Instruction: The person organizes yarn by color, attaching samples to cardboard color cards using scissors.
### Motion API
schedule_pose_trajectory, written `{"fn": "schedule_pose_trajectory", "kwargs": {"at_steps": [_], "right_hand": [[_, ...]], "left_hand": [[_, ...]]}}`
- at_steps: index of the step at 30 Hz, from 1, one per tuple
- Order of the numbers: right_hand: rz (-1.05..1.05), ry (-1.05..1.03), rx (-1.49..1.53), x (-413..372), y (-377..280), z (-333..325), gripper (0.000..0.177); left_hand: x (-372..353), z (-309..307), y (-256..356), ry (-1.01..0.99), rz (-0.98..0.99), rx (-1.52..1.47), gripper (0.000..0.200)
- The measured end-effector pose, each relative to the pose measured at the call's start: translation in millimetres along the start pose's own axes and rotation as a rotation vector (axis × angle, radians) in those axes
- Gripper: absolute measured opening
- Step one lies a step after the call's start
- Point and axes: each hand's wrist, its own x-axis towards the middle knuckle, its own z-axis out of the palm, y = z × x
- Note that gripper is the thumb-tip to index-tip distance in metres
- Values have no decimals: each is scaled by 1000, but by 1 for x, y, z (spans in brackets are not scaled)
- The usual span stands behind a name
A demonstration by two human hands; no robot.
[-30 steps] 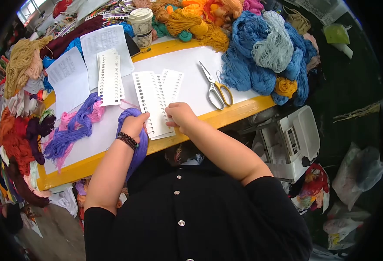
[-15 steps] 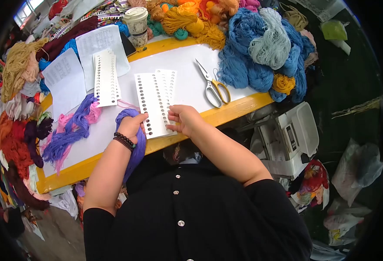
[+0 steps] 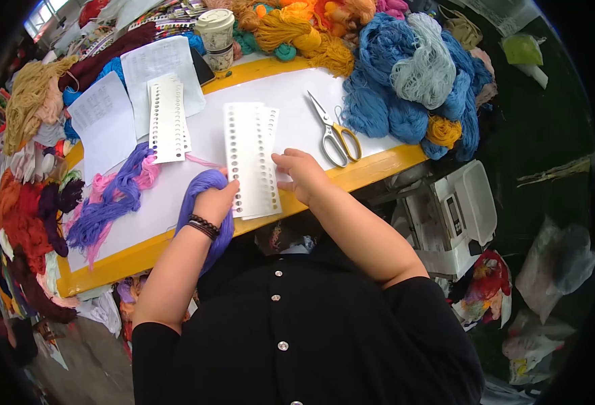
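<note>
1. White, hole-edged paper cards point(image 3: 251, 158) are gathered, not squared, in the left hand's point(image 3: 215, 204) grip at the counter point(image 3: 371, 173).
2. Purple yarn skein point(image 3: 193, 194) is looped about that hand.
3. Right hand's point(image 3: 303, 177) grip is released, beside the cards.

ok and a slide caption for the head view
Left hand holding perforated white cards, purple yarn skein against it, right hand open beside them, scissors lying farther right.

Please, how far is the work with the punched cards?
Seems done: one stack of punched cards lies beside the papers. In hand: the left hand grips a second stack, with purple yarn looped around it; the right hand is open beside it. Left, it seems: the second stack is not yet released, and its holes show no clear yarn.
</note>
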Motion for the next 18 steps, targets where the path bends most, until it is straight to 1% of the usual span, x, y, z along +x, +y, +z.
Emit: {"fn": "schedule_pose_trajectory", "kwargs": {"at_steps": [2,3,4,6,8,9,10,12,14,15,16,17,18], "right_hand": [[57,-132,57,-7,0,7,35],[88,-193,86,-9,1,8,28],[78,-219,129,-10,4,10,22],[91,-196,145,-4,6,10,24],[101,-171,162,-4,5,10,27],[155,-267,294,-7,3,11,31],[209,-363,426,-10,1,12,34],[195,-376,434,-15,1,17,37],[176,-409,430,-14,0,20,40],[184,-356,379,-8,5,19,39],[191,-302,330,-2,10,17,38],[215,-272,314,2,11,18,34],[213,-282,308,5,13,18,34]], "left_hand": [[-2,0,8,-10,-36,184,40],[-3,2,14,-52,-44,119,39],[-2,0,17,-53,-74,34,38],[4,-5,17,-97,-158,-171,37],[2,-8,20,-91,-228,-344,40],[3,-7,18,-68,-239,-370,42],[4,-6,17,-72,-239,-369,42],[6,-5,16,-138,-250,-411,40],[12,-7,14,-148,-248,-419,38],[12,-10,17,-160,-255,-423,36],[10,-9,19,-60,-264,-404,22],[12,-13,17,-52,-286,-354,16],[13,-15,15,-45,-308,-306,13]]}}
